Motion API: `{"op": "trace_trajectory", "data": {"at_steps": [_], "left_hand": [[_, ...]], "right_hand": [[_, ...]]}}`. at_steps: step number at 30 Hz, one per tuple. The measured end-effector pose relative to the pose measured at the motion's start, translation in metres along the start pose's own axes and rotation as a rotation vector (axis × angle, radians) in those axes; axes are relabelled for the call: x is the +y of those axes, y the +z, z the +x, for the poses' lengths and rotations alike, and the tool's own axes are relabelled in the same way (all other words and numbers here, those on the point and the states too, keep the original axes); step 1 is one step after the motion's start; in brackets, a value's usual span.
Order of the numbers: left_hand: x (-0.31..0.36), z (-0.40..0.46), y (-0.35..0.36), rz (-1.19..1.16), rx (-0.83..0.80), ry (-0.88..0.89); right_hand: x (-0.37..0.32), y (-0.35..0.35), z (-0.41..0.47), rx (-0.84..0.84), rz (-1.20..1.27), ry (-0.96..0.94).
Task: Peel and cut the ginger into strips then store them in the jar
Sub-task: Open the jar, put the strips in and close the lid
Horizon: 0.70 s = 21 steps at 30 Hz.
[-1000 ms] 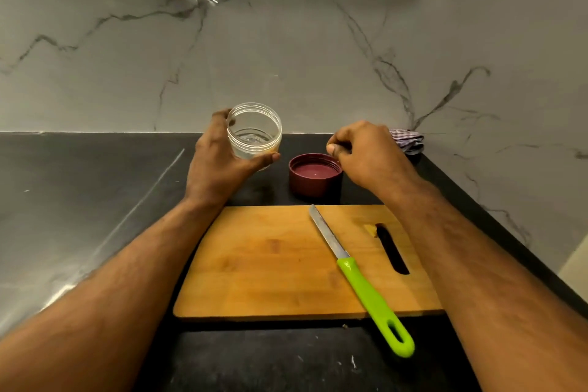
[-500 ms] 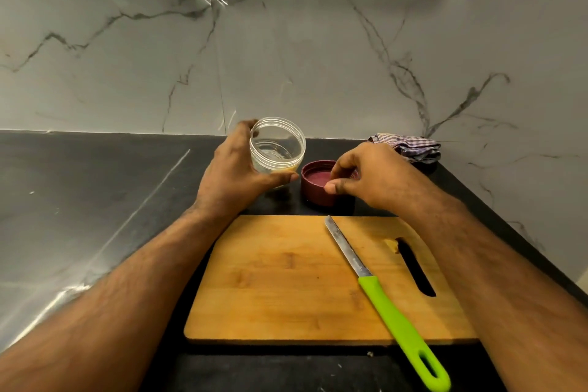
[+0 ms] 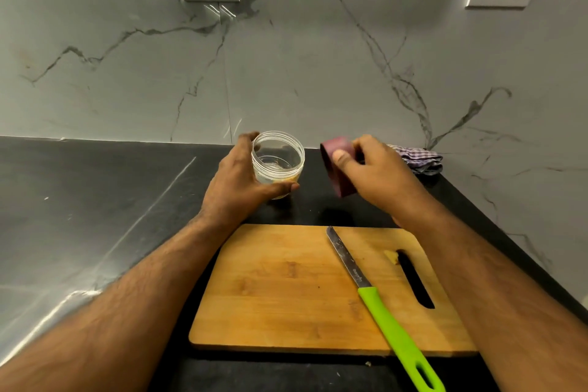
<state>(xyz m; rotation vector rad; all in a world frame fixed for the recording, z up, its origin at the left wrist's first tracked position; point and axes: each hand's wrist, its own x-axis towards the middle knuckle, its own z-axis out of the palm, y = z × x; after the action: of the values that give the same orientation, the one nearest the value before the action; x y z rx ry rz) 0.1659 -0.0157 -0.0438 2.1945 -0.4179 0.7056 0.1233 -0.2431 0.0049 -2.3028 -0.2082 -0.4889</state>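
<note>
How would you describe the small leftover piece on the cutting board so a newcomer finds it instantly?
Start at the wooden cutting board on the dark counter, with a green-handled knife lying across it. Look to the dark handle slot near its right edge. At the slot's far end sits a small yellowish ginger scrap, the only loose bit on the board.

Taking the cutting board [image 3: 286, 289] as landmark: its left half lies bare, while the knife [image 3: 378, 302] crosses its right half diagonally, with a ginger scrap [image 3: 391, 256] by the handle slot. Behind it, the jar [image 3: 277, 160] and lid [image 3: 339, 165], each held by one of the hands, crowd the worktop [image 3: 95, 200]. Left of it the worktop is open; a cloth [image 3: 416, 158] fills the far-right corner.
</note>
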Motion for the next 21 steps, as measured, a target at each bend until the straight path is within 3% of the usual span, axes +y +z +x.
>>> {"op": "trace_trajectory", "data": {"at_steps": [4,8,12,14,18,21], "left_hand": [[0.0039,-0.0002,0.0008,0.022,-0.025,0.018],[0.0068,-0.0005,0.0001,0.030,-0.032,0.039],[0.0085,-0.0005,0.0000,0.046,-0.044,0.068],[0.0083,-0.0002,0.0004,0.048,-0.050,0.078],[0.0084,-0.0001,0.0003,0.044,-0.060,0.089],[0.0097,-0.0005,-0.0002,0.039,-0.102,0.116]], "right_hand": [[-0.0029,-0.0024,0.0027,0.039,0.486,0.228],[-0.0026,-0.0012,0.0027,0.007,0.573,0.303],[-0.0046,-0.0011,0.0006,-0.022,0.855,0.405],[-0.0032,-0.0018,0.0003,-0.017,0.859,0.407],[-0.0020,-0.0003,0.0029,0.186,0.571,0.210],[-0.0063,-0.0010,0.0051,0.185,0.726,0.185]]}}
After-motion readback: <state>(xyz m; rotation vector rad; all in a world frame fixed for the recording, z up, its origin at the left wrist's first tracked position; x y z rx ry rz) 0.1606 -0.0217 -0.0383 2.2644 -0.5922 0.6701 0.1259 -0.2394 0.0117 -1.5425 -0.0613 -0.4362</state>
